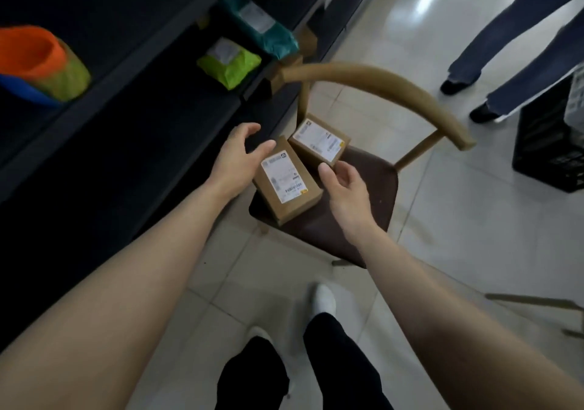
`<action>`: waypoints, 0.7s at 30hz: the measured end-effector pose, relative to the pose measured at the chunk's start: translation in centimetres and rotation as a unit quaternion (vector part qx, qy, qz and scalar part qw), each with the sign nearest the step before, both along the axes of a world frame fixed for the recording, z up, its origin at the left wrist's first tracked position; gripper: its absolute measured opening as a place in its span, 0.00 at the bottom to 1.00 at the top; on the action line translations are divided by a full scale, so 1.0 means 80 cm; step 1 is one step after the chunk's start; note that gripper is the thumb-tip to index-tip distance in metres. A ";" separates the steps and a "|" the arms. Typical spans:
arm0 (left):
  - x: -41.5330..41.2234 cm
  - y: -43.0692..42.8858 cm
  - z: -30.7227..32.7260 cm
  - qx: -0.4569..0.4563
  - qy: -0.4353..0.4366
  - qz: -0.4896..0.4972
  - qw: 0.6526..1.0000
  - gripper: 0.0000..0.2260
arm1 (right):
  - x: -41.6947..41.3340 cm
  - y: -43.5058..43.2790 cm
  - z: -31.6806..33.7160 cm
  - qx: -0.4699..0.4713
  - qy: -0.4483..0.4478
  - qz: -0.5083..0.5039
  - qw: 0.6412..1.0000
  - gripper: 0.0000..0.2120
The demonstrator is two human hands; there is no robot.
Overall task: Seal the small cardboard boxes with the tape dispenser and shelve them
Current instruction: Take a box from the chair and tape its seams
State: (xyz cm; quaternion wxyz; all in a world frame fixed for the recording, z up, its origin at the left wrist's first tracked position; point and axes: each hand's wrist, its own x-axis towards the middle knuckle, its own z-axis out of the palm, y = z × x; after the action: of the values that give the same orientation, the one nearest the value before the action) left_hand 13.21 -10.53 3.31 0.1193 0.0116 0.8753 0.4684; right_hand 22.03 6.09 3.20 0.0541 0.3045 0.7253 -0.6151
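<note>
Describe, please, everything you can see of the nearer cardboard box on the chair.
The nearer box is small, oblong, brown cardboard, closed, with a white barcoded label on top. It lies flat and askew on the chair's dark seat, close to a second box. The left hand and right hand flank it, open; contact is unclear.

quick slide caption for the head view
Open left hand and right hand frame the near cardboard box, a second box behind it, both on a chair seat beside dark shelving.
</note>
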 end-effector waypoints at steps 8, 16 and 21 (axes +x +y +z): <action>-0.061 0.003 -0.165 -0.079 -0.048 -0.032 0.995 0.24 | -0.035 -0.013 -0.141 -0.093 -0.175 -0.067 0.978 0.37; -0.122 0.002 -0.241 -0.097 -0.120 -0.022 0.988 0.35 | -0.081 -0.011 -0.206 -0.237 -0.205 -0.125 0.941 0.22; -0.112 0.004 -0.227 -0.084 -0.116 0.019 0.990 0.29 | -0.082 -0.006 -0.198 -0.255 -0.200 -0.124 0.938 0.12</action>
State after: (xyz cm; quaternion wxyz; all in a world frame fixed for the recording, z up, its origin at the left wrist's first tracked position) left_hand 4.24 -10.23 -14.86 0.2117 -0.0695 0.8919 0.3935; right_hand 15.44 5.62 -12.64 0.1973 0.4844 0.4747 -0.7079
